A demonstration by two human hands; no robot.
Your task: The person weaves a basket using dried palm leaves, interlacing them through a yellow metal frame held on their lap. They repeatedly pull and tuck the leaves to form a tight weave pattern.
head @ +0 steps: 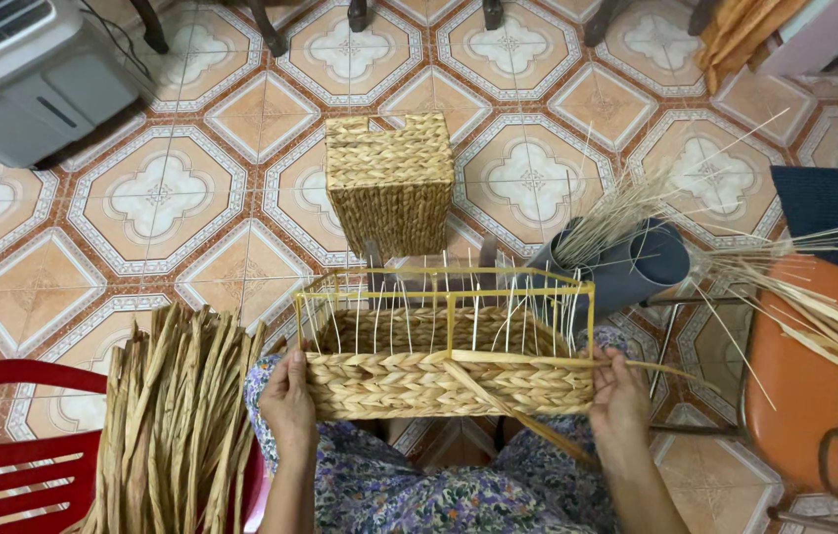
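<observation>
On the person's lap, the half-woven basket point(449, 366) sits between both hands, the left hand point(287, 400) clasping its left end and the right hand point(619, 398) pinching a straw strand point(508, 407) at its right end.

The tiled floor point(191, 198), patterned in orange and white, spreads out below me. On it stands a finished woven basket point(391, 183), my landmark. Far left of the basket, up in the corner, sits a grey air cooler point(23, 74). Beyond the basket, dark furniture legs point(271, 30) stand on the tiles.
</observation>
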